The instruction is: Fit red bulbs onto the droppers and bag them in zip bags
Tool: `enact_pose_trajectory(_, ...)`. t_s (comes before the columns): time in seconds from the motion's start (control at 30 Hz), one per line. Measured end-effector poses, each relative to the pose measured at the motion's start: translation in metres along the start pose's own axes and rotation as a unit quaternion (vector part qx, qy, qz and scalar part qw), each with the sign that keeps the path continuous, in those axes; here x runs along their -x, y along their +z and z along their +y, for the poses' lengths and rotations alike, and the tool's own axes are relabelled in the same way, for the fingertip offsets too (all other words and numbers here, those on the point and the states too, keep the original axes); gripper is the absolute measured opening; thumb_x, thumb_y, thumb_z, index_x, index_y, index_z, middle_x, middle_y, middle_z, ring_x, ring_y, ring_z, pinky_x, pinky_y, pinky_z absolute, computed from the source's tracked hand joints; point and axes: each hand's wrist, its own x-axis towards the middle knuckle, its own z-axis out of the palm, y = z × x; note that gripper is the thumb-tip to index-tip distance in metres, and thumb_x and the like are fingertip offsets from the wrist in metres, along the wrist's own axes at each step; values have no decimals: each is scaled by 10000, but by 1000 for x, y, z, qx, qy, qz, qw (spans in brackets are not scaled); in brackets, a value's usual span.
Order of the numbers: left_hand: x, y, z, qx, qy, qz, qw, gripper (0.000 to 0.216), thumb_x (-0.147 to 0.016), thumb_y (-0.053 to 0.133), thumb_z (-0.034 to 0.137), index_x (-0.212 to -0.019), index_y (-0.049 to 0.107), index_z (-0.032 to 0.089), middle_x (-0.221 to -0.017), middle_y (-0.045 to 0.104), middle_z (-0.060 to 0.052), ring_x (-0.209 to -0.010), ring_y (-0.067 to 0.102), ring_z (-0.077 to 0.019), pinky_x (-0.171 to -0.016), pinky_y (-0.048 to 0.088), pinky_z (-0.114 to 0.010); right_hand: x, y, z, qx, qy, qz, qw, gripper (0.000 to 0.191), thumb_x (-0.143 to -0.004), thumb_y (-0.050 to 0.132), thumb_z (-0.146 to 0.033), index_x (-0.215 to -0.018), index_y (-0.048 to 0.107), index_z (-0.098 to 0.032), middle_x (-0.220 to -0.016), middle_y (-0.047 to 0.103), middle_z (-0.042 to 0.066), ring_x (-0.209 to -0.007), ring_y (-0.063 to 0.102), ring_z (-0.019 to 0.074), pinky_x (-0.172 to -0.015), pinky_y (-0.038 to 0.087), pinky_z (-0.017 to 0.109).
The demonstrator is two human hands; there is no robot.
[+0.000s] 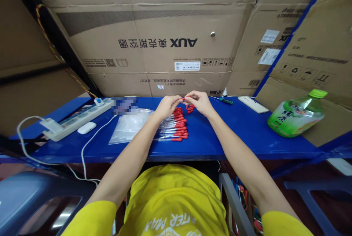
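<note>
Above the blue tabletop, my left hand (pixel 166 106) and my right hand (pixel 201 102) meet fingertip to fingertip, both pinched closed. A small red rubber bulb (pixel 183 99) shows between them. My left fingers seem to grip the dropper it belongs to, though its glass tube is hidden. Just below lies a row of droppers (pixel 167 126), clear thin tubes pointing left with red bulbs on the right. Several loose red bulbs (pixel 190 109) lie under my right hand. Left of the row, partly behind my left forearm, is a clear plastic bag (pixel 123 128).
A power strip (pixel 82 118) with a charger, cables and a white earbud case (pixel 87 128) occupy the left. At the right are a screwdriver (pixel 226 100), a white phone (pixel 253 104) and a green tea bottle (pixel 295 115). A cardboard wall (pixel 154 23) closes the back.
</note>
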Motion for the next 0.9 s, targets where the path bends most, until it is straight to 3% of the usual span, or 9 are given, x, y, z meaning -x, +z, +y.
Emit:
enact_pose_trajectory(0.3, 2, 0, -4, 18, -82, -16, 996, 462, -1121, 377, 455, -1046, 727, 164, -745, 678, -22, -672, 584, -164, -699, 406, -276, -3, -5, -1, 47, -34, 18, 998, 419, -794, 852, -584, -965, 749, -215, -816, 795, 40, -732, 781, 227, -721, 658, 359)
enact_pose_trajectory(0.53, 3, -3, -4, -3, -61, -11, 998, 381, -1101, 442, 438, -1028, 716, 182, -916, 760, -52, -798, 650, -192, -760, 416, -285, -5, -9, -2, 25, 0, 26, 999, 521, -722, 886, -649, -965, 767, -204, -840, 815, 63, -760, 792, 238, -763, 667, 378)
enact_pose_trajectory(0.9, 3, -4, -1, -8, -34, -1, 999, 411, -1106, 432, 446, -957, 710, 181, -790, 708, -29, -719, 617, -172, -718, 395, -283, -4, -9, -2, 22, 3, 28, 999, 518, -685, 899, -683, -849, 774, -208, -760, 807, 63, -707, 787, 245, -726, 673, 388)
